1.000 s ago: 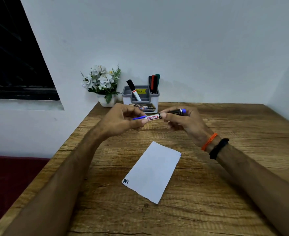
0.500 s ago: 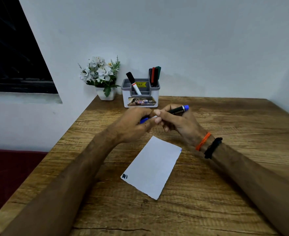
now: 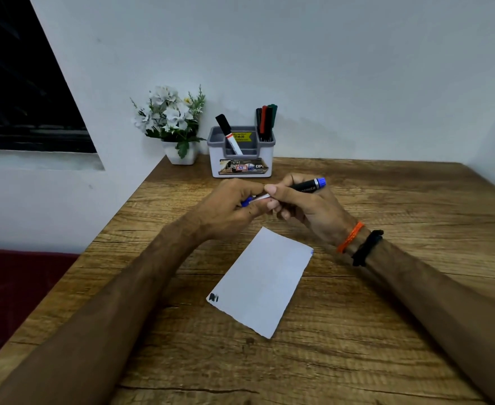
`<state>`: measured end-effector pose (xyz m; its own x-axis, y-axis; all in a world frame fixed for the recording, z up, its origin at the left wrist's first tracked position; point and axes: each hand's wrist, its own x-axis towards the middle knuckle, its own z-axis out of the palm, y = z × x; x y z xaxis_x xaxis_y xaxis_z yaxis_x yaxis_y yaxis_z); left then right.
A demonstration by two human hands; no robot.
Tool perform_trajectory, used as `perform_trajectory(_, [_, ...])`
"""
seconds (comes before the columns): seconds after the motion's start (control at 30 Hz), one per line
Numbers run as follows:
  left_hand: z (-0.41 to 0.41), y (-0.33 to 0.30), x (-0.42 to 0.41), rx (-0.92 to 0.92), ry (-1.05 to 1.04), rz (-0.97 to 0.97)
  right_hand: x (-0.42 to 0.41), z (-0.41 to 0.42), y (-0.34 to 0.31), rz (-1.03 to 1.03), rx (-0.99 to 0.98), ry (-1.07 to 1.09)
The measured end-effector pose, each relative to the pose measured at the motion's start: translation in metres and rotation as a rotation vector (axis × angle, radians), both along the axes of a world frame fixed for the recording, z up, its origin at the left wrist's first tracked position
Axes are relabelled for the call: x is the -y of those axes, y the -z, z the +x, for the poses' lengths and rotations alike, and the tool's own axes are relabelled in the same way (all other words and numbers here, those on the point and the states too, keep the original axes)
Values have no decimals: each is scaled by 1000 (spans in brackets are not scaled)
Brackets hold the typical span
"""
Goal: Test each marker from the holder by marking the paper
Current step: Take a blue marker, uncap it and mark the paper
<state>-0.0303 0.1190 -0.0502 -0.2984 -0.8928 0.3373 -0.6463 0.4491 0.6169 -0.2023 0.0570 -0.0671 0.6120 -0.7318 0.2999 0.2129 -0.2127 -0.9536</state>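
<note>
Above the table both hands meet on a blue marker (image 3: 306, 186). My right hand (image 3: 301, 204) grips its black barrel, the blue end pointing right. My left hand (image 3: 230, 209) is closed around the blue cap (image 3: 246, 201) at the marker's other end. Below them lies a white sheet of paper (image 3: 262, 283) with a black mark (image 3: 213, 298) at its near left corner and a small blue mark at its far right corner. The grey and white holder (image 3: 241, 165) stands at the back, with a black marker (image 3: 228, 133) leaning in one slot and a few markers (image 3: 266, 121) upright in another.
A white pot of white flowers (image 3: 171, 124) stands left of the holder against the wall. The wooden table's (image 3: 386, 317) left edge runs diagonally; beyond it is a dark red surface (image 3: 15, 287). Walls close the back and right.
The hands have come closer together along the marker, so the white label is now nearly hidden. The view has tilted slightly; the holder and paper have not moved.
</note>
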Motion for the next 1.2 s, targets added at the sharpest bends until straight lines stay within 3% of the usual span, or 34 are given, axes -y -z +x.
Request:
perform_trajectory(0.2, [2,-2,1,2,-1,-26,2,-4,-1,-10,17,12])
perform_trajectory(0.47, [21,10,9,33,-171,131,-1,-5,0,-10,35,171])
perform_trajectory(0.63, [22,15,7,63,-178,198,-12,-7,-11,90,50,51])
perform_trajectory(0.8, [18,15,1,126,-152,142,-35,-2,-11,166,-27,-96])
perform_trajectory(1.2, [20,21,9,222,-68,150,-65,6,3,14,-265,-89])
